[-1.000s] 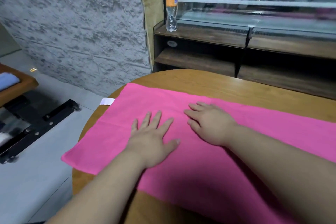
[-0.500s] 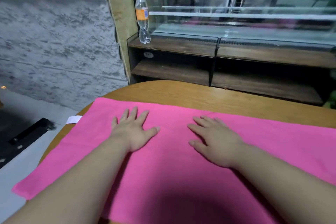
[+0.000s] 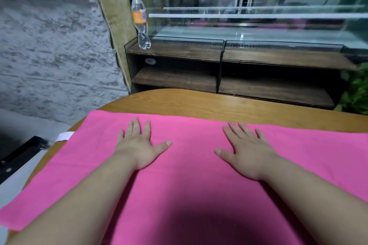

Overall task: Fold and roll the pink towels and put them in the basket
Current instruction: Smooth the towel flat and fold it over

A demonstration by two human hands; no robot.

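Note:
A pink towel [image 3: 191,165] lies spread flat across the wooden table [image 3: 199,103], with a white label [image 3: 63,137] sticking out at its left edge. My left hand [image 3: 139,145] presses flat on the towel left of its middle, fingers straight and spread. My right hand [image 3: 247,153] lies flat on the towel further right, fingers also straight. The two hands are well apart. No basket is in view.
Behind the table stands a dark wooden shelf unit [image 3: 219,59] under a glass display case. A plastic bottle [image 3: 141,22] with an orange label stands on its left end. A grey rough wall is at left, green leaves [image 3: 358,89] at right.
My hands have slid apart over the towel, the left going left and the right going right. The view has turned to the right.

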